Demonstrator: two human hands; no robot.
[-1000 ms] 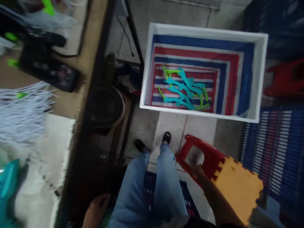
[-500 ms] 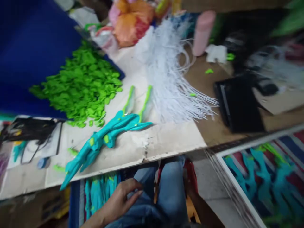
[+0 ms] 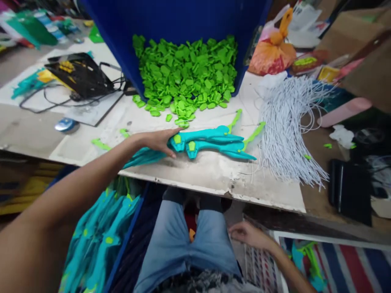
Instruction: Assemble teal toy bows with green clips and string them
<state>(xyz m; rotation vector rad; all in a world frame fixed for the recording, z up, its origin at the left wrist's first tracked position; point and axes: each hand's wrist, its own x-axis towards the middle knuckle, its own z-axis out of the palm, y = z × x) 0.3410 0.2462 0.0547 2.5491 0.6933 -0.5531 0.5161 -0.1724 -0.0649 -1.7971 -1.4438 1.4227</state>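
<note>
My left hand (image 3: 159,141) reaches across the worktable (image 3: 214,175) and lies with fingers stretched on a bundle of turquoise foam stems (image 3: 210,144) with green tips. It holds nothing that I can see. Behind the stems, a heap of green foam leaves (image 3: 186,73) spills from a blue bin (image 3: 177,20). My right hand (image 3: 247,235) hangs low beside my knee, fingers loosely curled and empty, near the rim of a white tub (image 3: 308,238).
A sheaf of white wires (image 3: 290,130) lies right of the stems. A black glue gun and cables (image 3: 79,77) sit at the left, a black box (image 3: 348,191) at the right, an orange bag (image 3: 271,53) behind. More turquoise pieces (image 3: 94,240) fill a crate below.
My view swung from the floor tub up to the table. My left hand rose from my thigh onto the turquoise stems. My right hand let go of the red stool and came beside my knee.
</note>
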